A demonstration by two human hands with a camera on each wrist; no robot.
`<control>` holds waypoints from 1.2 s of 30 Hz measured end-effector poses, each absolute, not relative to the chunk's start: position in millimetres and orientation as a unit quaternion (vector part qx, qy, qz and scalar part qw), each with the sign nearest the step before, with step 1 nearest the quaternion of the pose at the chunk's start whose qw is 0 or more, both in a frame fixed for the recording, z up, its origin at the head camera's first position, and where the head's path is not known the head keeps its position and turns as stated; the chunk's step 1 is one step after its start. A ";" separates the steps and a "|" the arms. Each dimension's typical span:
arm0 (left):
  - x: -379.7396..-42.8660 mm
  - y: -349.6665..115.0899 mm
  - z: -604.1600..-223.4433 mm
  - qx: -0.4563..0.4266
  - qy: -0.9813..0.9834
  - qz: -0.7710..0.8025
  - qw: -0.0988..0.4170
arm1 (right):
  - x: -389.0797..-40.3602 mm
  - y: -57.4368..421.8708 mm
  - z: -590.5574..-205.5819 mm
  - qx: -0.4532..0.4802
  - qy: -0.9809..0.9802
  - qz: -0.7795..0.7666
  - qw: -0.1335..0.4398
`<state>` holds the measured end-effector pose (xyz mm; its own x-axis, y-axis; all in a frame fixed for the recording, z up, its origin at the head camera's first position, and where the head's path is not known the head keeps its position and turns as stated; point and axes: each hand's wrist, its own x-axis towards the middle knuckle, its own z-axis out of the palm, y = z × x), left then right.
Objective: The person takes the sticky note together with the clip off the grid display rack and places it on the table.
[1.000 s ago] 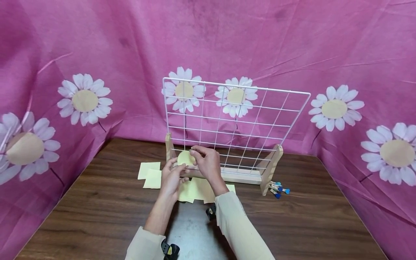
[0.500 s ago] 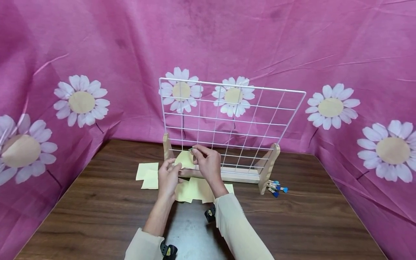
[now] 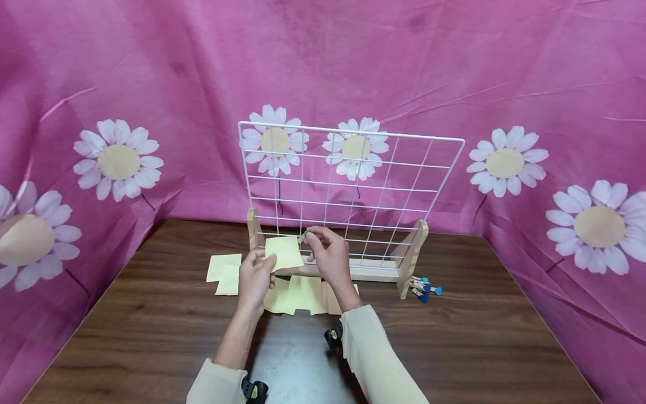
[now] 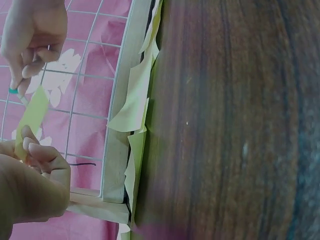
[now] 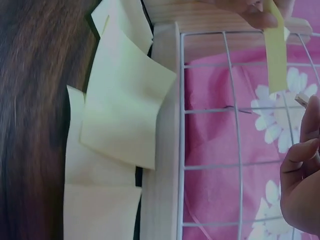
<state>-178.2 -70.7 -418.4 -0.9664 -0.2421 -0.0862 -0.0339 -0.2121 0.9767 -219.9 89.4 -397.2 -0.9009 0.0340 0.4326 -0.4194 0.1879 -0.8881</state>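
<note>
My left hand [image 3: 255, 280] pinches a square yellow sticky note [image 3: 284, 252] by its lower left part, thumb in front. The note stands raised before the lower left of a white wire grid [image 3: 353, 131]. Just right of its top corner, my right hand [image 3: 330, 261] pinches a small wooden clothespin [image 3: 303, 238] with a green end. In the right wrist view the tip of the clothespin [image 5: 301, 100] points toward the note [image 5: 276, 55], with a small gap between them. The left wrist view shows the note [image 4: 34, 115] nearly edge-on.
Wooden legs [image 3: 414, 259] and a crossbar [image 3: 373, 273] support the grid. Several yellow notes [image 3: 305, 293] lie in front of the crossbar, and more notes [image 3: 224, 266] lie to the left. Clothespins with blue hearts [image 3: 423, 296] are heaped beside the right leg.
The note has gone from bent to flatter, its square face now showing. My right hand has drawn slightly right of it, bringing the clothespin into clearer sight. The head view has shifted a little.
</note>
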 end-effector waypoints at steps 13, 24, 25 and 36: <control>-173.9 -68.5 -410.5 0.087 -0.664 -0.741 0.047 | -208.0 122.9 -388.3 0.100 -0.734 0.648 0.177; -173.0 -69.7 -409.3 0.080 -0.673 -0.735 0.039 | -203.0 145.4 -390.3 0.080 -0.734 0.651 0.176; -173.0 -70.0 -409.5 0.080 -0.675 -0.732 0.038 | -202.8 147.0 -390.6 0.075 -0.740 0.645 0.175; -172.4 -71.1 -409.4 0.067 -0.693 -0.718 0.026 | -179.2 160.3 -367.1 0.050 -0.760 0.623 0.178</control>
